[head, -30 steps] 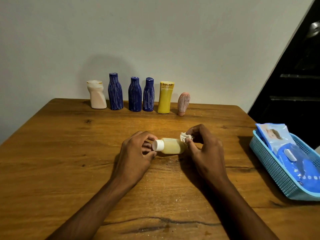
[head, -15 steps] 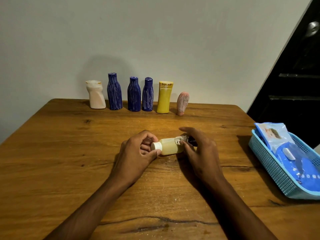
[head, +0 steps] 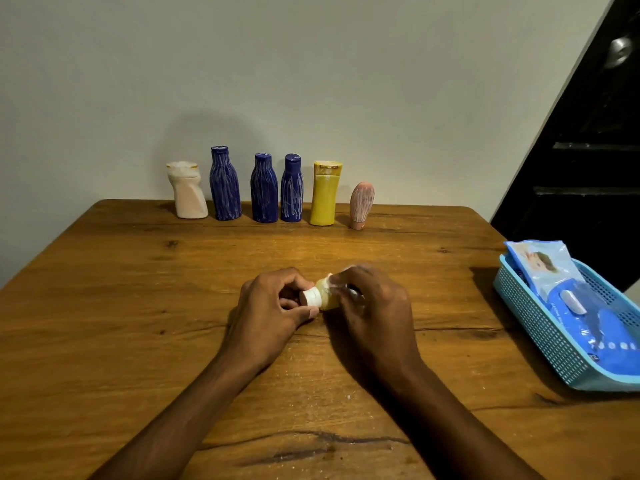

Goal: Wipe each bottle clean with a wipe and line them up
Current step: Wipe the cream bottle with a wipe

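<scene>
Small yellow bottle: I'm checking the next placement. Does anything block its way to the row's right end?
Nothing visible does. The small yellow bottle, held by both hands, faces bare table up to the spot right of the pink bottle; the basket sits well aside.

A wooden table (head: pixel 104 323) carries 6 upright bottles (head: pixel 264 192) along its far edge and a blue basket (head: pixel 554 337) at right.

Our right hand (head: pixel 372 306) has slid the wipe (head: pixel 334 279) from the small yellow bottle's (head: pixel 325 296) base up over its body, towards the white cap (head: pixel 310 296).
</scene>
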